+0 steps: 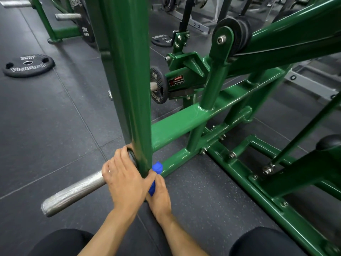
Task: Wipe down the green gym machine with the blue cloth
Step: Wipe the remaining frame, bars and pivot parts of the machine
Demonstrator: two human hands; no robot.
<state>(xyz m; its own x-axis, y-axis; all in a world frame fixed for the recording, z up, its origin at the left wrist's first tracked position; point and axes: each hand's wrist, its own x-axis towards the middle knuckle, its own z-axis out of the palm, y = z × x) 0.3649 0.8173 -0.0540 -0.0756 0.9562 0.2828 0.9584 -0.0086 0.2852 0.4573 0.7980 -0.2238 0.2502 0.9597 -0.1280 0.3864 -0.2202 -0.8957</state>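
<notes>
Seen from above, two hands meet at the foot of the upright post of a green gym machine [129, 71]. The right hand [159, 197] grips a bunched blue cloth [157, 168] and presses it against the post's base. The left hand [125, 182] curls around a ribbed steel peg [73, 193] where it joins the post. A black weight plate [27, 65] lies on the dark rubber floor [55, 117] well to the left.

Open floor [55, 117] lay left of the post [129, 89], a loose plate [27, 65] well off. At its foot a steel peg [73, 191] jutted out, left hand [125, 182] around it, right hand [158, 198] w/ cloth [156, 168] filling the corner. Right side: crossbar [184, 121], base rail [245, 176] & mounted plate [158, 85] left only narrow gaps betw. tubes.
</notes>
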